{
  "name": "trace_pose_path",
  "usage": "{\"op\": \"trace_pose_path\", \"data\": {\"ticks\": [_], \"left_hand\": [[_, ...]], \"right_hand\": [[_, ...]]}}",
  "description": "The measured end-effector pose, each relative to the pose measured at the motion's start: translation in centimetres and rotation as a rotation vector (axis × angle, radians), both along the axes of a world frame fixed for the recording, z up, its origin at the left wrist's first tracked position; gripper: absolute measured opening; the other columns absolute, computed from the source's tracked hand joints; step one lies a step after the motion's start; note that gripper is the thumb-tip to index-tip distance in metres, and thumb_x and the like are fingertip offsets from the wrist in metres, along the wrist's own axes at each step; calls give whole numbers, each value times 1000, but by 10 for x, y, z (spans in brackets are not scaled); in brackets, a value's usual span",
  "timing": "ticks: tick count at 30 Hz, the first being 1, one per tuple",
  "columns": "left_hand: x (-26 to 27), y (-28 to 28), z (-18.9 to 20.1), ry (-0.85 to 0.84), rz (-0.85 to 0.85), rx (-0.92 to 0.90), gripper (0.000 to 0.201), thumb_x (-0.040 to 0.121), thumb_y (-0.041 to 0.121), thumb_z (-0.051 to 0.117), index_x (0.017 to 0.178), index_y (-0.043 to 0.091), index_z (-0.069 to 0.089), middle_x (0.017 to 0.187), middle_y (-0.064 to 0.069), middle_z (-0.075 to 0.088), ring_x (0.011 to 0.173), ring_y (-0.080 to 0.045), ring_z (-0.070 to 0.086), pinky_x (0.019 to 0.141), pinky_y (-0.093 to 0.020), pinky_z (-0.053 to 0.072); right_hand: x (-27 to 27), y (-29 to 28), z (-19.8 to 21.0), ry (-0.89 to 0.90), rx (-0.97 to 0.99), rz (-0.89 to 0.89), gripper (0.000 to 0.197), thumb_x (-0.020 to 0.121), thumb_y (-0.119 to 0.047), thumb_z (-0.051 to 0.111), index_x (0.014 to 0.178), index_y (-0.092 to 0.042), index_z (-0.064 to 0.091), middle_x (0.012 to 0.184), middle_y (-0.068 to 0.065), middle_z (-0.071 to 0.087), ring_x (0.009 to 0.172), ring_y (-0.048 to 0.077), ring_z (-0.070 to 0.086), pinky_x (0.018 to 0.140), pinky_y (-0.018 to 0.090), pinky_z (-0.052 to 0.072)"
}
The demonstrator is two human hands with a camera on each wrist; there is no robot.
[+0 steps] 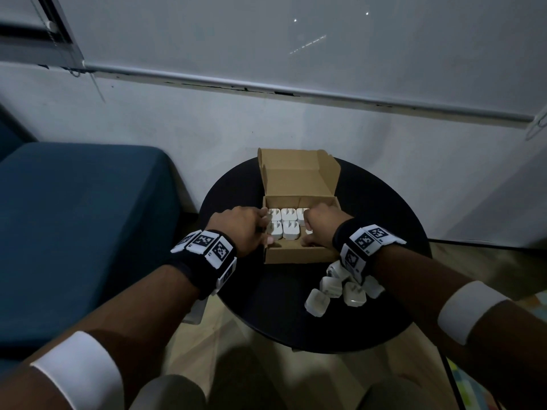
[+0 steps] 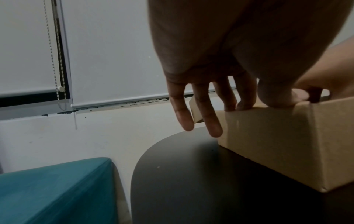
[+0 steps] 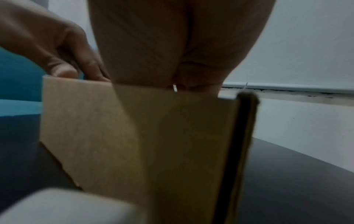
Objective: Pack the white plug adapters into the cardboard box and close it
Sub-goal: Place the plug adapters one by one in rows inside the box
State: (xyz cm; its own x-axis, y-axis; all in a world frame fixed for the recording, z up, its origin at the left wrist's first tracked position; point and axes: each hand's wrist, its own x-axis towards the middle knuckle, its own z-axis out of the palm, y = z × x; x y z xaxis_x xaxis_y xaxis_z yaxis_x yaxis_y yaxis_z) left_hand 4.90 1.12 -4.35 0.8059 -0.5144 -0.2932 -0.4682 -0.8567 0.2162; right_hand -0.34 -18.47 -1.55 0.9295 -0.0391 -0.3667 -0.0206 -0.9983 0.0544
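An open cardboard box (image 1: 299, 255) stands on a round black table (image 1: 266, 306), its lid upright at the back. Two rows of white plug adapters (image 1: 288, 229) fill the box's far part. My left hand (image 1: 260, 227) rests on the left wall. In the left wrist view two fingers (image 2: 245, 97) and the thumb touch the rim of the box (image 2: 277, 144), and the other two hang straight outside. My right hand (image 1: 310, 224) reaches into the right side, fingers curled round a white adapter that is mostly hidden. The right wrist view shows the box's front wall (image 3: 134, 136) close up.
Several loose white adapters (image 1: 340, 288) lie in a pile at the table's front right, under my right wrist. One of them (image 3: 67, 209) shows blurred in the right wrist view. A blue upholstered seat (image 1: 74, 217) stands left of the table. A white wall is close behind.
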Motion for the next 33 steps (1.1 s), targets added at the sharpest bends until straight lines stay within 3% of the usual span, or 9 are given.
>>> {"op": "trace_pose_path", "data": {"ticks": [4,7,10,12,18,25,33], "left_hand": [[0,0,0,5,-5,-12,77,66,77,42,135,46,49,147,14,51,126,-20,55,97,-48,49],[0,0,0,5,-8,-13,73,70,75,46,137,45,48,148,14,49,127,-20,55,98,-49,49],[1,-1,0,8,-7,-9,75,68,76,45,137,45,47,149,14,48,127,-20,55,98,-49,49],[1,-1,0,7,-14,-8,73,71,74,46,137,45,47,151,15,46,129,-20,53,100,-49,48],[1,2,1,3,-29,-9,65,78,69,52,138,43,48,151,15,46,130,-19,53,100,-47,47],[1,1,-2,-9,-22,-13,72,67,78,42,131,46,52,146,15,51,124,-20,57,95,-45,50],[0,2,0,9,-28,-23,66,72,73,46,131,45,53,145,14,53,124,-19,57,96,-47,50]], "right_hand": [[-3,-4,6,-22,41,-13,42,78,-44,74,100,-10,61,103,8,62,89,25,61,77,37,53],[-8,-13,13,-50,83,-21,26,79,-25,75,99,-15,61,107,6,61,91,22,59,76,33,50],[-10,-18,13,-38,79,13,32,77,-16,76,104,-19,60,111,2,59,97,22,59,75,31,48],[-9,-18,9,-23,61,41,35,77,-16,77,107,-19,59,114,4,59,101,24,59,80,34,50],[-1,-17,0,-46,105,15,37,82,-16,73,117,-16,60,119,8,59,105,25,59,81,30,47],[7,-15,-7,-70,128,4,38,85,-19,71,121,-18,59,123,9,58,109,26,58,88,31,47],[5,-15,-1,-68,131,-9,48,80,-23,76,123,-18,56,118,7,60,106,25,59,87,34,50]]}}
